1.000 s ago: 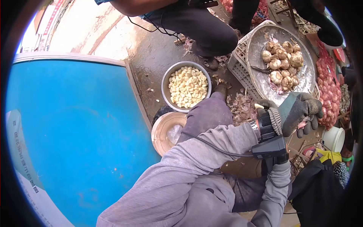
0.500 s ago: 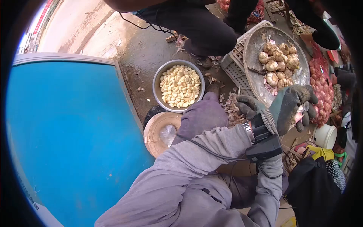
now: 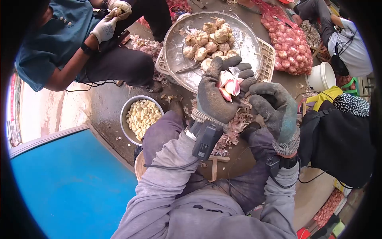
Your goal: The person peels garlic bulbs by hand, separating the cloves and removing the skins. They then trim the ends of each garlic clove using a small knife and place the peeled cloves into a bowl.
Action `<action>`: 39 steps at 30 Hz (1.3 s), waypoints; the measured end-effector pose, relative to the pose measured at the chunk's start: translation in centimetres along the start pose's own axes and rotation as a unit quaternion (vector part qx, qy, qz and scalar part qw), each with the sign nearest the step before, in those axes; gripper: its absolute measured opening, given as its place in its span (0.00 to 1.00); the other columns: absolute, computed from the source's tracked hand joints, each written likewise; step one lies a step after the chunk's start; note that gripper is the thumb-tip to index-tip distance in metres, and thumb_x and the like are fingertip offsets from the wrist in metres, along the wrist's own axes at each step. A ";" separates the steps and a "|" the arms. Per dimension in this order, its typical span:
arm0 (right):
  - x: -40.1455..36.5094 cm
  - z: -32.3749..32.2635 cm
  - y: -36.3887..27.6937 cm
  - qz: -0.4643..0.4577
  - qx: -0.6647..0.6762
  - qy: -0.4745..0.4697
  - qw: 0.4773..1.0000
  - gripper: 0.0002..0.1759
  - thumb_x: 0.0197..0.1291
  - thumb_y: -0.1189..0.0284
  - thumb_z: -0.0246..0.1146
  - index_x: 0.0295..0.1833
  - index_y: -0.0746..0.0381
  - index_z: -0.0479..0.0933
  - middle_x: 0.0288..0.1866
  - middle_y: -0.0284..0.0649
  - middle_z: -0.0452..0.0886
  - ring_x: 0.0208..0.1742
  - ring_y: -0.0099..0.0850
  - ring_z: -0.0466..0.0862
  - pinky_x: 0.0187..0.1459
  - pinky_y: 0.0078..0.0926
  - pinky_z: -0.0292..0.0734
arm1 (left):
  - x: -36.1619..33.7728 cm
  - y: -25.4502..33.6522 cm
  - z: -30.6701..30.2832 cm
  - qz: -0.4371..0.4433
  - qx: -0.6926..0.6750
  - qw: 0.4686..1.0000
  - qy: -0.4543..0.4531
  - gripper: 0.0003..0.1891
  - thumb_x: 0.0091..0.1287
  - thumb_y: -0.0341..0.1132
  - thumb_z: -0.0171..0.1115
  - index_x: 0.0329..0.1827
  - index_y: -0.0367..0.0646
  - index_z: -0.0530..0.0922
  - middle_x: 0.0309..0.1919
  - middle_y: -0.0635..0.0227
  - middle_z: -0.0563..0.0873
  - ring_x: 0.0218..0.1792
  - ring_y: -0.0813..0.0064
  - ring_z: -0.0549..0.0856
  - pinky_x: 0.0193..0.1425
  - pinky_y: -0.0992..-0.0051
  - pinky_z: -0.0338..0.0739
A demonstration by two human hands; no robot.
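Note:
My left hand, in a dark, dirty work glove, is palm up with its fingers curled around several pink-skinned garlic cloves. Close on its right is my gloved right hand, its fingers bent inward; whether anything sits in them is hidden. Just beyond my left hand, a round metal tray bears a heap of whole garlic bulbs. A thin dark tool, perhaps a knife, lies on that tray. Peeled cloves fill a metal bowl on the ground to the left.
Under the tray is a plastic crate. A red mesh sack of garlic and a white bucket stand at right. A co-worker in white gloves sits upper left; another person is far right. A blue panel fills the lower left.
The view has swung right, so the bowl and tray appear further left. My hands have come apart sideways, and the cloves now show in my left palm.

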State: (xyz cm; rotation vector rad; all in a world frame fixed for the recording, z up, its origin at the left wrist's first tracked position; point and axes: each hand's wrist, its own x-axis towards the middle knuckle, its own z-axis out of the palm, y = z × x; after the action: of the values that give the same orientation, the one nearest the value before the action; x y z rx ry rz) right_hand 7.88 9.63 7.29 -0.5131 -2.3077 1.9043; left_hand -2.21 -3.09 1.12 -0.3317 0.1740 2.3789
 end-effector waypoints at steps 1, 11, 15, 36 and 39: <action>0.0 0.2 1.1 -0.028 0.004 0.012 1.000 0.15 0.64 0.78 0.73 0.55 0.66 0.82 0.45 0.34 0.86 0.43 0.20 0.84 0.46 0.20 0.81 | 0.3 -0.7 -0.5 0.003 0.012 1.000 -0.027 0.27 0.83 0.49 0.47 0.66 0.29 0.73 0.56 0.46 0.83 0.55 0.53 0.85 0.61 0.57 0.84; -2.2 -2.8 3.5 -0.227 -0.198 0.096 0.949 0.17 0.56 0.80 0.74 0.53 0.60 0.85 0.45 0.43 0.86 0.41 0.38 0.89 0.41 0.30 0.83 | 1.4 -5.6 -2.5 -0.057 0.009 0.994 -0.097 0.26 0.84 0.44 0.45 0.68 0.26 0.68 0.64 0.42 0.77 0.67 0.53 0.79 0.76 0.52 0.73; -2.8 -3.1 3.5 -0.213 -0.224 0.056 0.949 0.17 0.55 0.77 0.75 0.51 0.59 0.85 0.43 0.43 0.86 0.40 0.41 0.89 0.40 0.33 0.84 | 1.2 -6.3 -1.7 -0.023 0.062 0.995 -0.069 0.24 0.83 0.41 0.47 0.68 0.24 0.68 0.64 0.42 0.77 0.67 0.51 0.78 0.77 0.52 0.72; -2.1 -2.7 3.9 0.113 0.219 0.035 0.968 0.12 0.68 0.74 0.69 0.54 0.67 0.83 0.38 0.33 0.85 0.33 0.18 0.81 0.35 0.16 0.77 | 0.3 -5.2 -2.6 0.011 0.138 0.988 -0.073 0.24 0.82 0.44 0.50 0.65 0.27 0.71 0.61 0.43 0.80 0.63 0.48 0.82 0.71 0.49 0.78; -1.8 -3.8 4.0 0.111 0.199 0.067 0.971 0.12 0.68 0.70 0.69 0.52 0.66 0.83 0.33 0.32 0.85 0.27 0.16 0.80 0.30 0.14 0.74 | 0.1 -5.1 -2.7 0.044 0.234 0.970 -0.039 0.23 0.82 0.44 0.50 0.63 0.28 0.73 0.57 0.47 0.83 0.54 0.56 0.86 0.61 0.58 0.85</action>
State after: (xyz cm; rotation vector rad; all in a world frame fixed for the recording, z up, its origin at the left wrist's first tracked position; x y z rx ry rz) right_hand 11.42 13.27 4.44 -0.8426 -1.7818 2.2741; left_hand 1.71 0.09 -1.68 -0.0045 0.7101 2.3412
